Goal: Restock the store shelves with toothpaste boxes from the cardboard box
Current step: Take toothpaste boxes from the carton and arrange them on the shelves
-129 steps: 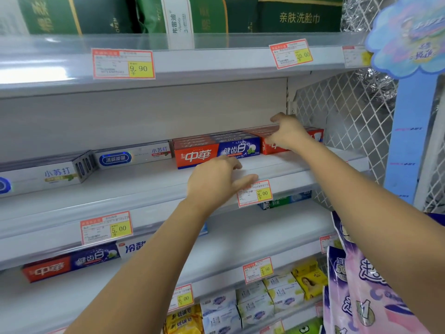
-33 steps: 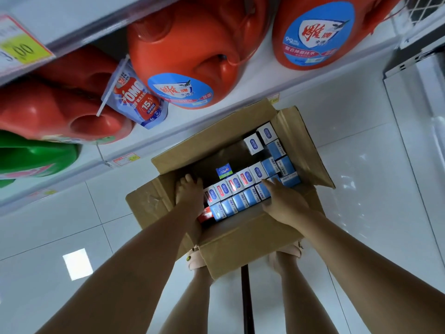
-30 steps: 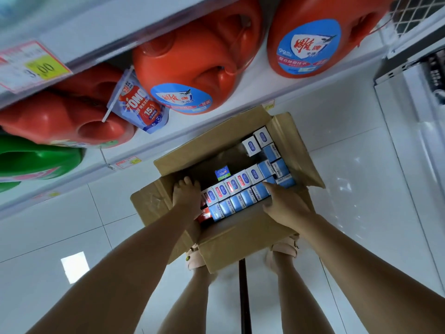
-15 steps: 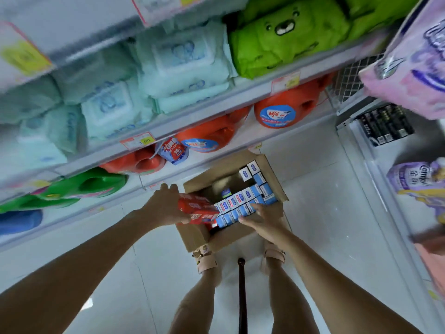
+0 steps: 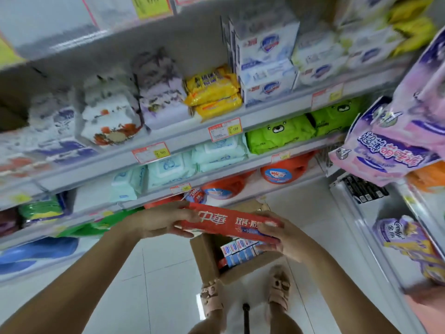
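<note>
Head view: left hand (image 5: 156,221) and right hand (image 5: 281,237) grip the red toothpaste box (image 5: 228,222) endwise above the cardboard box (image 5: 207,259).

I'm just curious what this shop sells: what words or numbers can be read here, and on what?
"中華": red toothpaste box.
"9.90": price tag.
"超薄": pink pack.
"Comfort": purple pack.
"15": red sachet.
Too blurred or small to read: other price tags, small blue boxes.

Shop aisle: stocked shelves (image 5: 272,114), price tags (image 5: 225,129), packaged goods.
</note>
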`<move>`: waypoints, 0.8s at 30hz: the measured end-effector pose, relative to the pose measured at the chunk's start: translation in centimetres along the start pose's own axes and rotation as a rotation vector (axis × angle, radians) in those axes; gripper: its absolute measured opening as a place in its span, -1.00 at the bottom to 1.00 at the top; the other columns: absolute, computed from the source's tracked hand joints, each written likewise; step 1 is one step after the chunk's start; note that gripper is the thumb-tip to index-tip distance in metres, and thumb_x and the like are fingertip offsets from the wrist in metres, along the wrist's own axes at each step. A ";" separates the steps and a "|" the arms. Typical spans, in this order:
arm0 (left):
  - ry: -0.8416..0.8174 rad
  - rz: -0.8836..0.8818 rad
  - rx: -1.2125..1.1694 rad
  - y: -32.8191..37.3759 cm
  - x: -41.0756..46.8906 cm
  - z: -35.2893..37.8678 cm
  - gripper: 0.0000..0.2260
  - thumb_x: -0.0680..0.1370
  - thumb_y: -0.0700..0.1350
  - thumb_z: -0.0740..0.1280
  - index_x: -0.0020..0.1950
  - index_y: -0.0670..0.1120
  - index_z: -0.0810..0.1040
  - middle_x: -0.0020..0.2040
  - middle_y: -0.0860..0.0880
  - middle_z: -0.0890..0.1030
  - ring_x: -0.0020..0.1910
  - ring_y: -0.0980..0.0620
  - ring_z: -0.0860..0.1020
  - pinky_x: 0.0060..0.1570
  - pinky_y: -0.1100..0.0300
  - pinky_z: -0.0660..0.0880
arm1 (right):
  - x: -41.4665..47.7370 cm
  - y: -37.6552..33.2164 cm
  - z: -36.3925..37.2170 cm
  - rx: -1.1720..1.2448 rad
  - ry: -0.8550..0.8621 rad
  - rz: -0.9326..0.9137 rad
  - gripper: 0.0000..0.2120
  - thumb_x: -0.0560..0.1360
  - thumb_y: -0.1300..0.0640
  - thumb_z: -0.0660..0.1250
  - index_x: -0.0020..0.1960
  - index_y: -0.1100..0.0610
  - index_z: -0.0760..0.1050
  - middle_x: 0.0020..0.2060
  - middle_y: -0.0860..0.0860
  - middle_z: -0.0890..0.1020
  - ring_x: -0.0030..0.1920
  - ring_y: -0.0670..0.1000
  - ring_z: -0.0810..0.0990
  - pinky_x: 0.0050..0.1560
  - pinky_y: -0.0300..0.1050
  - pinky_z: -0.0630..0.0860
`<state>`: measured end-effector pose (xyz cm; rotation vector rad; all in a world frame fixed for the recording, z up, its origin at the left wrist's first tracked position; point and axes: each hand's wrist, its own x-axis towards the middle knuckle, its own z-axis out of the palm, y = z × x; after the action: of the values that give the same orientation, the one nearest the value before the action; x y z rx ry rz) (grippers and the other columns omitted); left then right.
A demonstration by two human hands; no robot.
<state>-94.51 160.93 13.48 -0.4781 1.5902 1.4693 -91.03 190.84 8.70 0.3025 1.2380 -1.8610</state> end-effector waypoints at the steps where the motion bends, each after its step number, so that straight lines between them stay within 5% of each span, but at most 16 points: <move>1: 0.000 0.025 -0.049 0.7 -1.0 0.8 -0.30 0.19 0.03 0.60 0.26 -0.13 0.48 0.15 -0.16 0.61 0.05 -0.04 0.63 -0.03 0.10 0.59 | -0.8 -0.5 0.5 0.015 0.026 -0.035 -0.21 0.03 -0.16 0.65 0.19 0.05 0.52 0.06 0.07 0.65 0.15 0.17 0.61 -0.12 -0.08 0.65; 6: 0.056 0.312 -0.494 1.9 -3.3 5.5 -0.40 0.07 0.12 0.64 -0.02 -0.12 0.59 -0.07 -0.12 0.65 -0.05 -0.05 0.65 0.08 -0.01 0.58 | -4.5 -2.4 3.3 0.203 0.208 -0.126 -0.02 -0.16 -0.15 0.69 0.16 0.18 0.47 -0.04 0.17 0.67 -0.02 0.21 0.66 -0.24 -0.03 0.66; 9: -0.015 0.380 -0.597 2.6 -4.9 9.7 -0.41 0.09 0.02 0.66 0.00 -0.10 0.53 -0.17 -0.06 0.66 -0.13 -0.04 0.64 0.04 -0.01 0.59 | -6.6 -3.1 5.2 0.263 0.254 -0.132 0.00 -0.17 -0.19 0.67 0.16 0.19 0.48 -0.02 0.22 0.67 -0.07 0.21 0.67 -0.24 0.00 0.66; 13: -0.008 0.395 -0.560 4.3 -6.1 14.4 -0.75 0.37 -0.29 0.45 0.00 -0.15 0.52 -0.17 -0.07 0.70 -0.20 -0.01 0.67 -0.18 0.06 0.62 | -9.6 -4.3 7.3 0.247 0.294 -0.202 -0.29 0.21 -0.16 0.54 0.21 0.19 0.46 -0.04 0.21 0.68 -0.09 0.21 0.68 -0.31 -0.04 0.65; 16: -0.018 0.395 -0.573 5.2 -6.3 14.9 -0.74 0.41 -0.26 0.44 0.07 -0.18 0.54 0.02 -0.18 0.66 0.01 -0.14 0.64 0.09 -0.15 0.54 | -11.5 -5.2 7.9 0.288 0.338 -0.269 -0.52 0.42 -0.05 0.35 0.24 0.18 0.45 -0.02 0.19 0.68 -0.09 0.18 0.69 -0.29 -0.04 0.65; 19: -0.105 0.405 -0.593 5.8 -6.6 14.7 -0.54 0.35 -0.22 0.46 0.22 -0.27 0.46 0.20 -0.32 0.51 0.17 -0.30 0.51 0.26 -0.24 0.39 | -12.8 -6.2 8.1 0.420 0.319 -0.313 -0.20 0.09 -0.07 0.64 0.24 0.17 0.48 0.03 0.21 0.66 -0.05 0.21 0.68 -0.20 0.17 0.63; 21: -0.146 0.396 -0.609 6.4 -7.2 14.9 -0.61 0.32 -0.23 0.40 0.12 -0.25 0.47 0.11 -0.30 0.50 0.07 -0.24 0.51 0.18 -0.17 0.46 | -13.3 -6.5 8.1 0.469 0.306 -0.313 -0.02 -0.12 -0.11 0.70 0.23 0.16 0.49 0.06 0.22 0.65 0.04 0.27 0.64 -0.15 0.23 0.57; 24: -0.169 0.423 -0.600 7.5 -8.3 15.3 -0.79 0.32 -0.27 0.31 -0.06 -0.22 0.47 -0.13 -0.18 0.58 -0.14 -0.11 0.57 -0.02 -0.04 0.54 | -13.9 -7.2 8.6 0.462 0.298 -0.330 0.00 -0.15 -0.12 0.70 0.21 0.16 0.49 0.04 0.20 0.66 0.06 0.26 0.64 -0.17 0.20 0.61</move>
<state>-90.64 174.58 26.11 -0.3434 1.1385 2.2633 -86.00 191.84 25.81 0.6794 1.0806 -2.4558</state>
